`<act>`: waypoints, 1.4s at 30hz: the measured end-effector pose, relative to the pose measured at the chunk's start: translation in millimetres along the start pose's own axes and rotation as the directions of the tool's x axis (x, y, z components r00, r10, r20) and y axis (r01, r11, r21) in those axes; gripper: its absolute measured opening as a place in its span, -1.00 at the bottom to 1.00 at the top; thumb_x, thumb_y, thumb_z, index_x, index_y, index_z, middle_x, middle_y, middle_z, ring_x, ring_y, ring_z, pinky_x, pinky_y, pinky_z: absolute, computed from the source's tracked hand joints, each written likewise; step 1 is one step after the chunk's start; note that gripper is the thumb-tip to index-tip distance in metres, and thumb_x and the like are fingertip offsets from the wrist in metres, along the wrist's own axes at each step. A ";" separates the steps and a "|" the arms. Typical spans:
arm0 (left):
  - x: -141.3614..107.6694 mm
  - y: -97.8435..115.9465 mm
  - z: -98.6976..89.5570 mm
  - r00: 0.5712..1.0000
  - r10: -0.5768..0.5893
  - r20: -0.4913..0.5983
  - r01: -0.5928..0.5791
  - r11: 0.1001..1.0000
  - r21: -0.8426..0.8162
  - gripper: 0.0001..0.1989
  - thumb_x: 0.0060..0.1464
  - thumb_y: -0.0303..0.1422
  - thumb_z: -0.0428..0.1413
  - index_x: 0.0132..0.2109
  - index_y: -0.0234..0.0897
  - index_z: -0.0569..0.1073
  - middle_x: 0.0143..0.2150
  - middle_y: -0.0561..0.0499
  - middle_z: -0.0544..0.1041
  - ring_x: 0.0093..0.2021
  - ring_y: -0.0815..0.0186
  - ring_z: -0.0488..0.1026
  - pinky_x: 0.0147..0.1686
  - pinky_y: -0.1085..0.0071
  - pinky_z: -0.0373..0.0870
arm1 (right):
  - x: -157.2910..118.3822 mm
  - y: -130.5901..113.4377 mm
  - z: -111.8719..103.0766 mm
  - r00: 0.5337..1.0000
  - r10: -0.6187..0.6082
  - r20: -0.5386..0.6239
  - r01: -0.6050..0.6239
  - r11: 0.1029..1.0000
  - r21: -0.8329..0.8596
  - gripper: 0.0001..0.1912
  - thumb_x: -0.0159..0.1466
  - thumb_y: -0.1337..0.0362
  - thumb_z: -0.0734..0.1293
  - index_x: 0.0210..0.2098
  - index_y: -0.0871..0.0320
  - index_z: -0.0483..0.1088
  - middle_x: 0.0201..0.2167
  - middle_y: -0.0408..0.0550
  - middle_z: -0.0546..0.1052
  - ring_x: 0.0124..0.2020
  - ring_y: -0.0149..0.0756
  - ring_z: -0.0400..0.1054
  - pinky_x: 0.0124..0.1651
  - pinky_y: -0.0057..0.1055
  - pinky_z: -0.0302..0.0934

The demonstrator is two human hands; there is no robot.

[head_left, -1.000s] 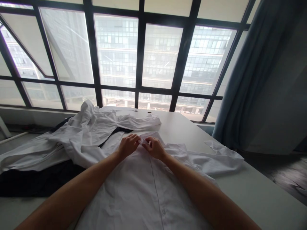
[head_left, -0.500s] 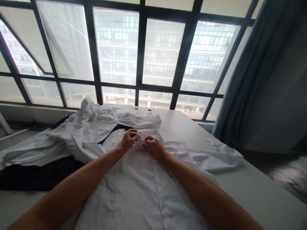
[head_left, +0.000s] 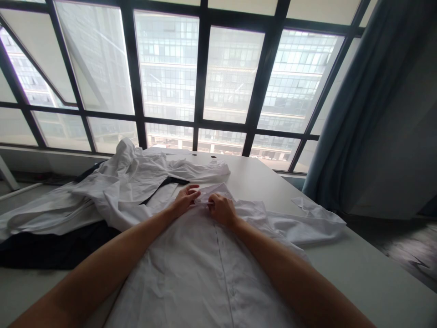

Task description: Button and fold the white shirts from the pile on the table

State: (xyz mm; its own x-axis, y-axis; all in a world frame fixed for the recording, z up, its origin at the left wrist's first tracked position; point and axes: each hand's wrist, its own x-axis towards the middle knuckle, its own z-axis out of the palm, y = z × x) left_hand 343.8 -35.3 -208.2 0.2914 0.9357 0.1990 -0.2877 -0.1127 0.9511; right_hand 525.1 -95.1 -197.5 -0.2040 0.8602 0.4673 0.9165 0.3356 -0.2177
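Your left hand [head_left: 186, 202] lies half open, fingertips at the collar [head_left: 215, 192] of the white button-front shirt [head_left: 191, 278], spread at lower centre on the white table [head_left: 362, 269]. Your right hand [head_left: 221, 210] curls closed on that collar. The shirt's sleeve [head_left: 303, 230] stretches rightward near the table's edge. Another white garment [head_left: 136, 182] heaps at left over dark cloth [head_left: 51, 250].

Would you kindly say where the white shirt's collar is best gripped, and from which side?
Pinch the collar at its raised fold from the near side, where the left hand and right hand sit: that fold stands up from the flat shirt front.
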 end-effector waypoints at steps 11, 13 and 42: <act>7.5 -10.9 -4.4 0.999 -0.029 0.012 0.028 0.992 0.126 -0.29 -0.28 -0.08 0.39 0.01 -0.40 0.55 -0.49 0.07 0.50 -0.57 0.45 0.28 -0.54 0.50 0.17 | 7.2 2.8 -12.5 0.993 -0.024 0.112 0.046 0.979 -0.199 -0.56 0.41 -0.01 0.14 -0.16 0.12 0.53 -0.10 0.08 0.55 -0.23 -0.18 0.48 -0.18 -0.33 0.22; 6.4 -9.1 -3.9 1.000 -0.008 -0.003 0.008 0.988 0.155 -0.29 -0.25 -0.03 0.37 0.00 -0.41 0.56 -0.48 0.05 0.51 -0.56 0.44 0.30 -0.54 0.50 0.17 | 9.4 8.4 -14.6 0.995 0.050 0.084 -0.028 0.968 -0.249 -0.57 0.41 0.02 0.13 -0.13 0.14 0.53 -0.05 0.12 0.51 -0.22 -0.18 0.47 -0.17 -0.31 0.24; 8.5 -3.0 -10.4 0.974 0.199 -0.112 -0.137 0.901 0.411 -0.62 -0.07 -0.06 0.28 -0.23 -0.28 0.55 -0.44 0.06 0.41 -0.52 0.41 0.29 -0.55 0.50 0.25 | 28.3 83.6 -31.8 0.894 0.212 0.396 -0.433 0.180 0.883 -0.58 -0.10 0.32 0.40 -0.20 0.14 0.40 -0.55 -0.25 0.40 -0.54 -0.43 0.28 -0.42 -0.47 0.19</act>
State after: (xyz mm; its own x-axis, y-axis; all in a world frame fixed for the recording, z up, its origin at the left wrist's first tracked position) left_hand 337.7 -23.6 -211.8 0.1243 0.9261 0.3563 0.0762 -0.3669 0.9271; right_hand 607.0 -54.9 -175.3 -0.1246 0.9917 0.0327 -0.0505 0.0266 -0.9984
